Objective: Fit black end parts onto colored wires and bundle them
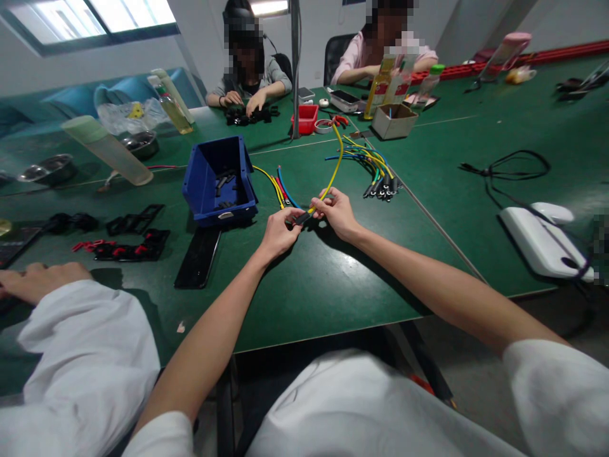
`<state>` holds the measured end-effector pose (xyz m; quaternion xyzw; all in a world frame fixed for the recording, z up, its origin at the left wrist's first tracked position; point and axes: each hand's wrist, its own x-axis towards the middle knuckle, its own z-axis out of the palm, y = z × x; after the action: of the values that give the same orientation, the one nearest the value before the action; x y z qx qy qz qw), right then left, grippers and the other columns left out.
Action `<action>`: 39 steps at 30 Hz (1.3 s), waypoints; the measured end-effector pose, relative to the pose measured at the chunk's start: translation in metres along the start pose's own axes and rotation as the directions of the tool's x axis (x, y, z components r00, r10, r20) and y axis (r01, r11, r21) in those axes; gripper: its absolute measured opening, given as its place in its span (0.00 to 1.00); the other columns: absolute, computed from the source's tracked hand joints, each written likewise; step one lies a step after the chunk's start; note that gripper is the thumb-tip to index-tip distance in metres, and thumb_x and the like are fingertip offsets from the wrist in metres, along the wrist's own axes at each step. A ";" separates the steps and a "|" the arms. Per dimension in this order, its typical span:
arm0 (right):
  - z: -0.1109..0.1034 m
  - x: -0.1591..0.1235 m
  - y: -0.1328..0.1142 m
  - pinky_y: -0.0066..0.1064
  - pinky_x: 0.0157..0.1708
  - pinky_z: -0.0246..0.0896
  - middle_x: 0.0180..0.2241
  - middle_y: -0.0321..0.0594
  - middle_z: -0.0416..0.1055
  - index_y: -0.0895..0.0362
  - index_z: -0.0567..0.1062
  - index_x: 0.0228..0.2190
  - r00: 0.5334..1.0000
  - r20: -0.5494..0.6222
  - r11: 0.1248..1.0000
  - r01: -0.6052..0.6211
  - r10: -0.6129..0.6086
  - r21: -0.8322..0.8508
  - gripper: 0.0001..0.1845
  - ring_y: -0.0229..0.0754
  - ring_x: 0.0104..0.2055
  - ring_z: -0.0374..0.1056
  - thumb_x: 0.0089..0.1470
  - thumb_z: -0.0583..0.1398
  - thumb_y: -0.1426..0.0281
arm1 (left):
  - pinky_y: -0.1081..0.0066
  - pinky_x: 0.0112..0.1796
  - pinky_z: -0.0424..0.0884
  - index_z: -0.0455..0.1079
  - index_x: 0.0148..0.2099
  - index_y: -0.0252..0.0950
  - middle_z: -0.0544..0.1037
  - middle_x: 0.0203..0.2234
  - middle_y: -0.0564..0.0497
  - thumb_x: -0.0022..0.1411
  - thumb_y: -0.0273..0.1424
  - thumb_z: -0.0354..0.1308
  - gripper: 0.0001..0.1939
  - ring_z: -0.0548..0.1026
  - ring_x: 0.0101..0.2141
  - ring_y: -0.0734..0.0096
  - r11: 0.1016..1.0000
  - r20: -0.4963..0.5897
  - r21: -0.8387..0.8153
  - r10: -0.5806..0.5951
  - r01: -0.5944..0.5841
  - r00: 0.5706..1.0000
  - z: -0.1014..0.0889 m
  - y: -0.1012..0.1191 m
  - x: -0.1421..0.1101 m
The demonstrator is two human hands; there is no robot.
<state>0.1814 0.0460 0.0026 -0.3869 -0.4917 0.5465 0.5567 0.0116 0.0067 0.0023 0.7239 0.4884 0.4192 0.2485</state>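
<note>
Fingers of your left hand [278, 233] pinch a black connector [301, 219]; your right hand [337, 211] grips the yellow wire [337, 166] entering it, running toward one o'clock, beside the blue bin [200, 184].

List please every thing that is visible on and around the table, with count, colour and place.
yellow wire: 1, yellow, held between both hands
black connector: 1, black, at the fingertips
wire bundle: 1, mixed colours, beyond the hands
blue bin: 1, blue, left of the hands
red box: 1, red, far centre
cardboard box: 1, brown, far right
table: 1, green
left hand: 1, on connector
right hand: 1, on wire
</note>
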 end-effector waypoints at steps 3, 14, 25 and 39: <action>0.000 -0.001 -0.001 0.23 0.18 0.58 0.20 0.27 0.70 0.54 0.63 0.33 1.000 0.006 1.000 -0.001 0.001 -0.007 0.28 0.32 0.19 0.66 0.38 0.70 0.54 | 0.71 0.34 0.72 0.75 0.42 0.35 0.81 0.32 0.49 0.54 0.23 0.60 0.12 0.75 0.30 0.72 1.000 0.000 -0.012 0.002 -0.002 1.000 0.000 0.000 0.000; 0.000 -0.002 -0.002 0.22 0.18 0.58 0.20 0.28 0.70 0.54 0.63 0.32 1.000 0.012 1.000 0.000 0.001 -0.016 0.27 0.32 0.19 0.66 0.39 0.70 0.54 | 0.71 0.34 0.72 0.75 0.42 0.35 0.80 0.32 0.49 0.53 0.23 0.60 0.13 0.75 0.30 0.72 1.000 0.001 -0.009 -0.008 0.008 1.000 0.000 0.002 0.000; 0.001 -0.002 -0.002 0.22 0.17 0.57 0.21 0.30 0.72 0.54 0.64 0.32 0.999 0.044 1.000 0.016 -0.016 -0.020 0.26 0.32 0.18 0.66 0.40 0.70 0.55 | 0.71 0.34 0.71 0.75 0.43 0.35 0.80 0.32 0.50 0.52 0.24 0.62 0.14 0.75 0.30 0.72 1.000 0.016 -0.012 -0.022 0.023 1.000 0.000 0.001 0.001; 0.001 -0.003 -0.004 0.22 0.16 0.57 0.20 0.29 0.72 0.54 0.64 0.31 0.999 0.043 0.999 0.016 -0.014 -0.040 0.25 0.32 0.17 0.65 0.39 0.71 0.56 | 0.71 0.33 0.71 0.75 0.43 0.36 0.80 0.31 0.50 0.52 0.25 0.63 0.13 0.74 0.29 0.72 0.999 0.005 -0.012 -0.030 0.030 1.000 -0.001 0.005 0.000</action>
<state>0.1811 0.0430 0.0060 -0.3824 -0.5173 0.5406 0.5422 0.0131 0.0045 0.0061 0.7160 0.4959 0.4167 0.2604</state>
